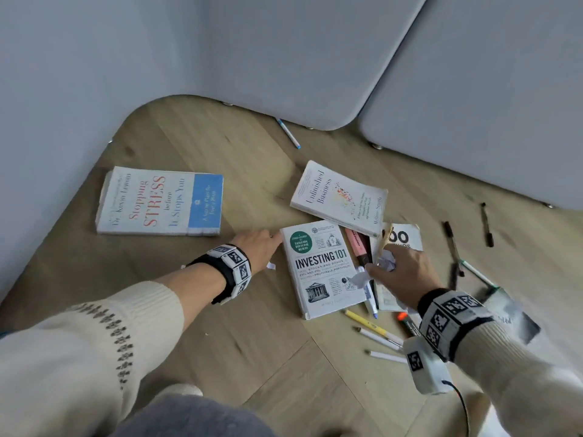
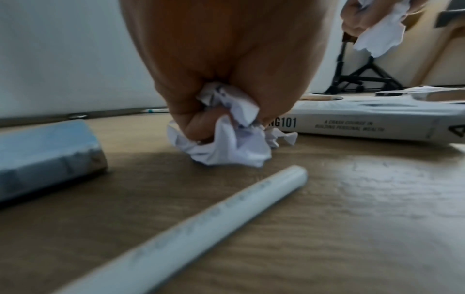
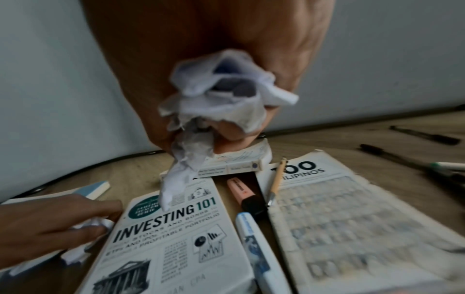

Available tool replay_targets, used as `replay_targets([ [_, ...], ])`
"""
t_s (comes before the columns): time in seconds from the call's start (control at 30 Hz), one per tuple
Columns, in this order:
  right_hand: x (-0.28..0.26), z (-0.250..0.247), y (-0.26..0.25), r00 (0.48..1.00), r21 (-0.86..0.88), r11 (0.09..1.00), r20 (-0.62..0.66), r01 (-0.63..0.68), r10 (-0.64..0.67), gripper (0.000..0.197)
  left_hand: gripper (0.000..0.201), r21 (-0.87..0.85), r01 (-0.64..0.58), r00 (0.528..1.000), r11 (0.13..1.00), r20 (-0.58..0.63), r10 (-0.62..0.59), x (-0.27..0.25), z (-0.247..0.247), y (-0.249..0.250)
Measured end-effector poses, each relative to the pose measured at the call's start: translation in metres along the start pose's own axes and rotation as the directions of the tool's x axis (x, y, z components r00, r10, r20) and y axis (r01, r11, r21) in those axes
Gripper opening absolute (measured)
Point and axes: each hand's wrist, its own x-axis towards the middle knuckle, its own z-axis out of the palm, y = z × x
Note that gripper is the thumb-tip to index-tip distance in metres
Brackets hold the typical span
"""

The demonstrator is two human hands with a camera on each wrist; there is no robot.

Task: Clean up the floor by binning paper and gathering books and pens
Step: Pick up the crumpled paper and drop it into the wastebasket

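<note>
My left hand [image 1: 258,249] lies low on the wooden floor beside the "Investing 101" book [image 1: 321,266] and grips a crumpled white paper ball [image 2: 226,137]. My right hand [image 1: 400,272] hovers over the books and holds crumpled white paper [image 3: 216,111] with a torn strip hanging down. On the floor lie the "Stopping Stress" book [image 1: 157,201], the "Unfinished Business" book [image 1: 339,197] and a worn "100 Filipinos" book [image 3: 352,214]. A pink highlighter [image 3: 241,191], a pencil [image 3: 276,181] and a blue-white pen [image 3: 259,252] lie between the books.
More pens are scattered around: a blue-tipped one [image 1: 288,134] near grey padded furniture [image 1: 473,74], black ones [image 1: 485,223] at the right, yellow and white ones [image 1: 375,332] in front. A white pen [image 2: 191,226] lies by my left wrist. A grey bag [image 1: 508,313] sits at the right.
</note>
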Motion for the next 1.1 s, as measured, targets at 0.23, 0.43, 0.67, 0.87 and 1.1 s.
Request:
replay_targets([
  [0.23, -0.068, -0.031, 0.025, 0.968, -0.004, 0.97, -0.072, -0.242, 0.241, 0.042, 0.022, -0.071, -0.107, 0.993, 0.992, -0.049, 0.104, 0.008, -0.032, -0.005],
  [0.43, -0.131, -0.066, 0.051, 0.899, 0.009, 0.909, -0.149, -0.416, 0.413, 0.046, 0.014, -0.367, -0.121, 0.966, 0.922, -0.258, 0.024, 0.018, -0.113, -0.021],
  [0.67, -0.177, -0.093, 0.068, 0.784, 0.195, 0.832, -0.278, -0.519, 0.555, 0.037, 0.01, -0.281, -0.28, 0.946, 0.918, -0.245, 0.214, 0.008, -0.166, 0.033],
  [0.87, -0.258, -0.13, 0.074, 0.524, 0.463, 0.697, -0.46, -0.548, 0.717, 0.026, 0.01, -0.115, -0.688, 0.726, 0.716, -0.096, 0.681, -0.031, -0.193, 0.239],
  [1.1, -0.413, -0.186, 0.082, 0.007, 0.51, 0.569, -0.741, -0.645, 0.672, 0.029, 0.017, 0.043, -0.963, 0.26, 0.266, -0.103, 0.96, -0.141, -0.179, 0.467],
])
